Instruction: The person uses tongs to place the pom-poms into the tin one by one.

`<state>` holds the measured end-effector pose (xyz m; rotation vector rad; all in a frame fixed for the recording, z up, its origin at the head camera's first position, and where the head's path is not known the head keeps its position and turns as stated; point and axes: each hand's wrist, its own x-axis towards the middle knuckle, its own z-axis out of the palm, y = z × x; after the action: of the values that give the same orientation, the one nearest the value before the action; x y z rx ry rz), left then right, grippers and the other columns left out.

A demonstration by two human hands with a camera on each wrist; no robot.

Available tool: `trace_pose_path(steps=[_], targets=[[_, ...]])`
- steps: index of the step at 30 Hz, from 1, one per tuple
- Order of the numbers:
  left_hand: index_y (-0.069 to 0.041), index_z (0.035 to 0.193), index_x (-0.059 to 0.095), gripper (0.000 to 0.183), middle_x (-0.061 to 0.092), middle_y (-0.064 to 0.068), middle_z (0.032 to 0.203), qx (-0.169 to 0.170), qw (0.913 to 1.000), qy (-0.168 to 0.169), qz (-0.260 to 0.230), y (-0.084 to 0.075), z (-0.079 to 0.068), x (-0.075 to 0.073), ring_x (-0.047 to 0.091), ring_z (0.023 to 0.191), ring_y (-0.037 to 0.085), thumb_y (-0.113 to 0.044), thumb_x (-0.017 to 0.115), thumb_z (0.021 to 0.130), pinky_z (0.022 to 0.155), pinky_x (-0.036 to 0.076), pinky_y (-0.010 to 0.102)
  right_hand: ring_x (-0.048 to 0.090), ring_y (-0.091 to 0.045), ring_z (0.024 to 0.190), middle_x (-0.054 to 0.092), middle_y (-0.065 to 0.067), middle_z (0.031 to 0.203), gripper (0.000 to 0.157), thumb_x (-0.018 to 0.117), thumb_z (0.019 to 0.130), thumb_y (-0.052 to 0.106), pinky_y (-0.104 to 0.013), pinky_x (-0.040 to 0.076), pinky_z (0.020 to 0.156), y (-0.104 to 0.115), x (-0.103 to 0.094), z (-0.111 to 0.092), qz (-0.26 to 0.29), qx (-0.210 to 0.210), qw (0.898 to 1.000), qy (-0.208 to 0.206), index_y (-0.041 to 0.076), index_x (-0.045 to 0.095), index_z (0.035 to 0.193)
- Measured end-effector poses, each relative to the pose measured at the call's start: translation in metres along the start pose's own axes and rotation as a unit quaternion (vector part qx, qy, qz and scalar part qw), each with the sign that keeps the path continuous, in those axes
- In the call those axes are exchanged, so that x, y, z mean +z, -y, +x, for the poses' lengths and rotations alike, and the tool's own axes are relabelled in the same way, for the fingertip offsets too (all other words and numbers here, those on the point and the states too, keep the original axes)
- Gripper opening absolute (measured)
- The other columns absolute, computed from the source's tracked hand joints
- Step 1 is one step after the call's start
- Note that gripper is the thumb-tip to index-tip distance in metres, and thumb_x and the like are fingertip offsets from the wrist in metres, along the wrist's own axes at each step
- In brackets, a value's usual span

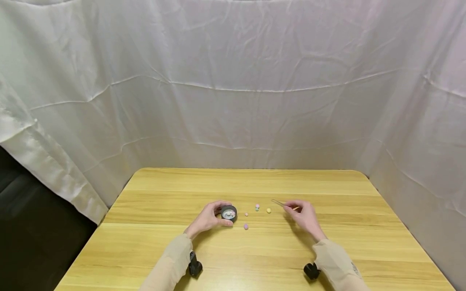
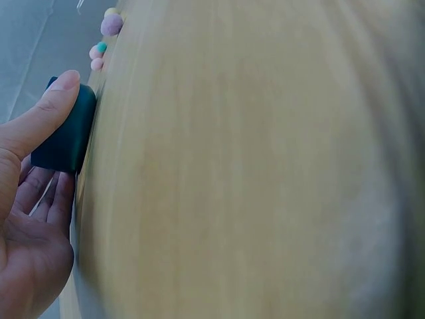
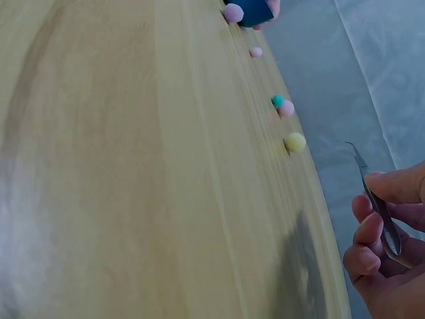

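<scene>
My left hand (image 1: 209, 218) holds a small dark round container (image 1: 234, 218) on its side edges, thumb near and fingers on the far side. Pale and pink bits show inside its light interior. Off to the right, my right hand (image 1: 305, 216) pinches steel tweezers (image 3: 373, 196) between thumb and fingers, their bent tips raised above the table and pointing left. Between the hands lie small pom-poms: a purple one (image 1: 246, 226), a small pink one (image 1: 246, 214), a pink one (image 1: 257, 206) against a teal one (image 1: 257, 209), and a yellow one (image 1: 268, 210) closest to the tweezers.
The wooden table (image 1: 255, 258) has rounded far corners. A pale curtain (image 1: 233, 113) hangs behind it and along the sides. Black wrist cameras, the left one (image 1: 195, 266) and the right one (image 1: 311, 271), sit low beside the sleeves.
</scene>
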<state>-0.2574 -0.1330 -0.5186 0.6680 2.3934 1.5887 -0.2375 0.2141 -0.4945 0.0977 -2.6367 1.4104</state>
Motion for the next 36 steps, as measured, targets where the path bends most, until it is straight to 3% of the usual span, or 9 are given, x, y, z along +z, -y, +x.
trace_pose_path(steps=[7, 18, 36], targets=[[0.002, 0.137, 0.057, 0.063, 0.063, 0.022, 0.132, 0.004, 1.0000, 0.002, 0.004, -0.0013, -0.0011, -0.0004, 0.061, 0.122, 0.038, -0.010, 0.084, 0.082, 0.107, 0.050, 0.052, 0.062, -0.004, 0.069, 0.076, -0.018, 0.094, 0.014, 0.072, 0.092, 0.008, -0.017, 0.051, 0.063, -0.0044, -0.0016, -0.0021, -0.016, -0.001, 1.000, -0.006, -0.001, 0.077, 0.101], [0.001, 0.137, 0.056, 0.063, 0.063, 0.022, 0.133, 0.003, 1.0000, 0.006, -0.002, -0.0009, -0.0015, -0.0009, 0.061, 0.123, 0.038, -0.011, 0.084, 0.082, 0.108, 0.049, 0.052, 0.060, -0.004, 0.067, 0.076, -0.014, 0.089, 0.010, 0.072, 0.092, 0.009, -0.019, 0.050, 0.059, -0.0062, -0.0025, -0.0053, -0.025, -0.015, 0.999, 0.037, 0.002, 0.077, 0.097], [0.000, 0.136, 0.057, 0.060, 0.063, 0.022, 0.132, 0.004, 1.0000, 0.007, -0.006, 0.0005, -0.0018, -0.0011, 0.061, 0.121, 0.038, -0.010, 0.083, 0.083, 0.106, 0.050, 0.052, 0.055, -0.004, 0.064, 0.075, -0.010, 0.085, 0.010, 0.072, 0.091, 0.009, -0.019, 0.047, 0.053, -0.0030, 0.0028, -0.0072, -0.044, -0.009, 0.997, 0.061, 0.002, 0.077, 0.095]])
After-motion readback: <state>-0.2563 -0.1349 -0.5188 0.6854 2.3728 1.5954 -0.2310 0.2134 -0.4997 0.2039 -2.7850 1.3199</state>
